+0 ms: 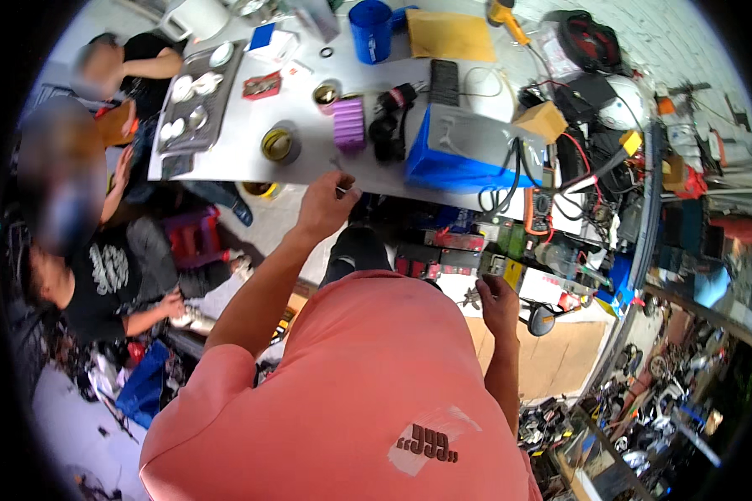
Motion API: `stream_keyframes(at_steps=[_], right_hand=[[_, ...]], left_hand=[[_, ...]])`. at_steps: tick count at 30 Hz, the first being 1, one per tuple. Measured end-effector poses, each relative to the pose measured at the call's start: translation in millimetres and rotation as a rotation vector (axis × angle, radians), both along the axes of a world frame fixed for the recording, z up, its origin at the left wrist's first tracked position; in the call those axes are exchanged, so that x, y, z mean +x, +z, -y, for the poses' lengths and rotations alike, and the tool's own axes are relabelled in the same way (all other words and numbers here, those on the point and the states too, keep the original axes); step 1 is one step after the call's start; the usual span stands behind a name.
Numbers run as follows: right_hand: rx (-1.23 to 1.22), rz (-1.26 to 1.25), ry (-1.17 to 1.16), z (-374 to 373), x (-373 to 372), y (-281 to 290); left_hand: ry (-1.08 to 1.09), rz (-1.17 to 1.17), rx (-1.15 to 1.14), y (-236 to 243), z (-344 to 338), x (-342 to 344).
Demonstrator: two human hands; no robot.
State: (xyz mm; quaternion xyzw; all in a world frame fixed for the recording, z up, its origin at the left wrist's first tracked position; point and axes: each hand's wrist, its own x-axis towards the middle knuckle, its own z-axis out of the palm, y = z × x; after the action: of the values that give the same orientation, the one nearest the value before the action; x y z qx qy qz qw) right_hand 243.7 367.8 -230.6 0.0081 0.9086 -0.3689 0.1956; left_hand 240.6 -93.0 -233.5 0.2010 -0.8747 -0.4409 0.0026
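My left hand hovers at the front edge of the white table, its fingers closed in a pinch. A small pale bit shows at the fingertips, too small to name. Just beyond it on the table stand a purple ribbed block and a yellow-rimmed round tin. Lower and to the right, my right hand hangs with loosely bent fingers apart, and I see nothing held in it. Beside its fingertips is a small dark object over a white surface. Several red and black battery-like blocks sit beyond that hand.
A blue box, a blue cup, a tea tray and a coil of black cables crowd the table. An orange multimeter lies at the right. Two people sit at the left, one with a hand near a shoe.
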Motion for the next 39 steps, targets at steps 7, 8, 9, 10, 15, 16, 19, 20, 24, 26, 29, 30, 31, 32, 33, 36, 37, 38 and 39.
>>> stream_keyframes(at_steps=[7, 8, 9, 10, 15, 16, 19, 20, 24, 26, 29, 30, 31, 32, 33, 36, 37, 38, 39], right_hand=[[0.063, 0.074, 0.095, -48.6, 14.9, -19.9], [0.033, 0.118, 0.035, -50.0, 15.4, -22.7], [0.026, 0.099, 0.012, -47.3, 14.9, -22.2], [0.025, 0.082, -0.010, -45.6, 13.9, -19.1], [0.051, 0.050, -0.063, 0.6, 20.8, 0.2], [0.056, 0.037, -0.048, 9.5, 24.9, -5.1], [0.031, 0.102, 0.000, 44.4, 27.2, -0.5], [0.005, 0.120, 0.012, 55.7, 24.5, 3.3], [-0.012, 0.119, 0.093, 94.4, 12.8, 10.2], [-0.126, 0.157, 0.139, 124.1, -2.2, 31.9], [-0.287, 0.173, 0.247, 159.4, -17.5, 60.5], [-0.299, 0.133, 0.333, 170.1, -19.7, 74.2], [-0.383, 0.082, 0.362, 181.2, -19.7, 98.4], [-0.468, 0.029, 0.395, 190.1, -19.1, 120.1], [-0.468, -0.105, 0.417, 194.6, -17.6, 132.0], [-0.503, -0.338, 0.446, 189.7, -10.6, 144.5], [-0.550, -0.301, 0.420, 181.6, -6.0, 139.8], [-0.596, -0.265, 0.394, 173.4, -1.5, 137.8], [-0.638, -0.280, 0.339, 165.8, 1.0, 149.3]], left_hand=[[0.219, 0.046, -0.206, -23.3, 28.5, 46.3], [0.257, 0.032, -0.277, -29.8, 46.8, 45.3], [0.275, 0.005, -0.339, -31.8, 60.9, 39.6], [0.271, -0.007, -0.445, -34.8, 78.2, 32.2], [0.198, 0.130, -0.688, -43.7, 131.8, -10.2], [0.149, 0.191, -0.689, -43.5, 135.7, -18.9], [0.009, 0.336, -0.687, -43.9, 146.6, -32.2], [0.021, 0.308, -0.675, -49.6, 151.0, -29.7], [0.042, 0.220, -0.360, -40.2, 171.6, -8.0], [0.036, 0.167, 0.022, 1.3, 165.5, 8.9], [-0.132, 0.118, 0.217, 69.6, 119.6, 34.3], [-0.129, 0.081, 0.315, 93.6, 91.0, 39.4], [-0.183, -0.006, 0.378, 105.9, 68.9, 45.1], [-0.235, -0.093, 0.437, 115.6, 49.2, 49.8], [-0.308, -0.118, 0.381, 127.9, 31.6, 50.8], [-0.416, -0.177, 0.294, 154.8, -18.7, 64.2], [-0.432, -0.172, 0.312, 161.8, -33.3, 67.9], [-0.449, -0.167, 0.331, 169.6, -43.9, 70.6], [-0.544, -0.109, 0.303, 180.0, -44.6, 69.2]])
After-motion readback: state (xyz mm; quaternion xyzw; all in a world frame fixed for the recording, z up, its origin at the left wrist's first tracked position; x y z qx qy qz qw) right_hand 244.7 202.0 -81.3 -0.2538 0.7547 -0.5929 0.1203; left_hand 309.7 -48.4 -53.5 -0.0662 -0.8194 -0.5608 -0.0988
